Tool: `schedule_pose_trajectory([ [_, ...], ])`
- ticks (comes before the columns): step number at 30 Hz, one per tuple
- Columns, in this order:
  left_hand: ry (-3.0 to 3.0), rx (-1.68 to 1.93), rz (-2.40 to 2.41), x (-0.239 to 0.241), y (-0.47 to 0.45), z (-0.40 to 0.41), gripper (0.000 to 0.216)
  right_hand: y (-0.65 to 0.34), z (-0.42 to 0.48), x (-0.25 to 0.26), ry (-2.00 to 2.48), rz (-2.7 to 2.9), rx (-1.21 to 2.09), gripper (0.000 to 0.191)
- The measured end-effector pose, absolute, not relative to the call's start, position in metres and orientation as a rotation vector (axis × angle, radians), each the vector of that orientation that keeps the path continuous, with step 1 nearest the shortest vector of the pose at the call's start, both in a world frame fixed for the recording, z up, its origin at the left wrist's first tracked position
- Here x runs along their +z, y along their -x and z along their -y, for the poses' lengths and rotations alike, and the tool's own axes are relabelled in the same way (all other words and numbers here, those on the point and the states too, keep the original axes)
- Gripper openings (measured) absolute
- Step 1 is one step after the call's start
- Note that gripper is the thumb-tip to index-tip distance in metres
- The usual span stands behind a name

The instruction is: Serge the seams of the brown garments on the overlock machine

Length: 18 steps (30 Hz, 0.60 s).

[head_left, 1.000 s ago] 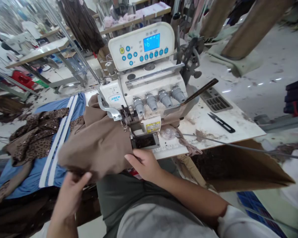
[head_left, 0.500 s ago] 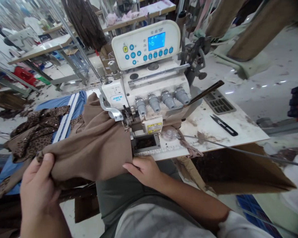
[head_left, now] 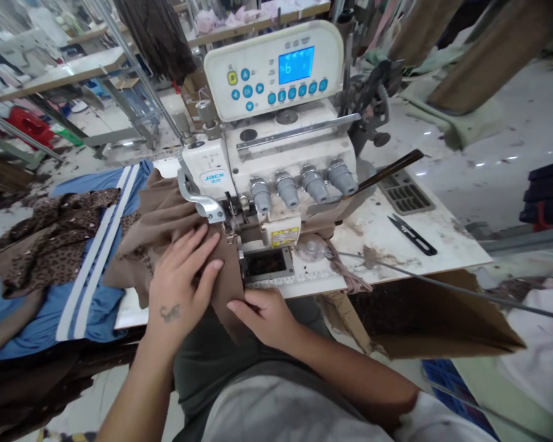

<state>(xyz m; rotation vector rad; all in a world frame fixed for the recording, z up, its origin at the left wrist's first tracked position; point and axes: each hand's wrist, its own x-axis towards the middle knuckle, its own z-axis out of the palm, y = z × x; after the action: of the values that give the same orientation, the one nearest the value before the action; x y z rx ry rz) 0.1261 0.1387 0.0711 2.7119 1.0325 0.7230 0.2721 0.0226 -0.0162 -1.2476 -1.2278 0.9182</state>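
Brown fabric (head_left: 163, 199) lies bunched at the left of a white overlock sewing machine (head_left: 295, 144), its right edge running under the presser foot. My left hand (head_left: 182, 282) rests flat on the cloth just in front of the needle area, fingers stretched out and thumb apart. Between thumb and fingers, my right hand (head_left: 267, 316) pinches the near edge of the same fabric at the table's front edge. Leopard print shows on part of the cloth beside my left hand.
Leopard-print garments (head_left: 64, 227) and blue fabric with white stripes (head_left: 92, 264) lie to the left. Black thread snips (head_left: 412, 235) and a grey slotted tray (head_left: 405, 190) are on the right of the table. A cardboard box (head_left: 442, 319) stands below the table edge.
My left hand has let go of the fabric's left end and moved right and up onto the cloth near the presser foot. My right hand keeps its pinch, almost unmoved.
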Motion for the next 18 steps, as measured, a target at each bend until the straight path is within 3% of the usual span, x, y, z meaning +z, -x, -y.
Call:
schedule_pose_trajectory([
  [10,-2.716,0.568,-1.185,0.096,-0.157,-0.206,0.027,-0.274,-0.032,-0.015,1.209,1.081,0.99,0.053],
  [18,-2.355,1.174,-1.216,0.084,-0.16,-0.244,0.033,-0.282,-0.048,0.006,1.134,1.003,1.037,0.051],
])
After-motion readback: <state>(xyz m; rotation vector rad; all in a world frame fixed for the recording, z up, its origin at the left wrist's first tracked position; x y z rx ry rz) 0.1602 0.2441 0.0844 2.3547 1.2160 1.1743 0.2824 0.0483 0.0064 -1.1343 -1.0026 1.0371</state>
